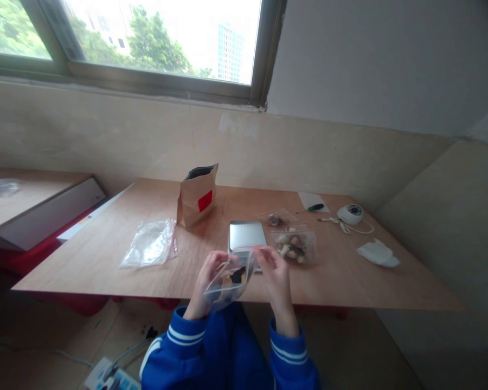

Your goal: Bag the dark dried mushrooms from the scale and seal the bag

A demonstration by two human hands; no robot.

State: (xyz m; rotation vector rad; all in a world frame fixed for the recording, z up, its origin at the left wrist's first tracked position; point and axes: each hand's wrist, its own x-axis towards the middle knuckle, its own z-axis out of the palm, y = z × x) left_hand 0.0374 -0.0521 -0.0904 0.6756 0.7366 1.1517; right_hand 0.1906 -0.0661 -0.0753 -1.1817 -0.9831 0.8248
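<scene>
Both my hands hold a small clear zip bag (pixel 231 279) with dark and pale pieces inside, just above the near edge of the wooden table (pixel 350 276). My left hand (pixel 205 284) pinches its left side and my right hand (pixel 275 276) pinches the red zip strip at its top right. Right behind the bag lies a flat silver scale (pixel 247 235). Two more filled clear bags (pixel 295 246) lie to the right of the scale. An open brown paper pouch (pixel 198 196) with a red label stands behind. A pile of empty clear bags (pixel 149 244) lies to the left.
At the far right of the table are a white round device with a cord (pixel 350 214), a crumpled white tissue (pixel 377 253), and a paper with a green pen (pixel 315 206). A second table (pixel 28 203) stands left. A power strip (pixel 109 376) lies on the floor.
</scene>
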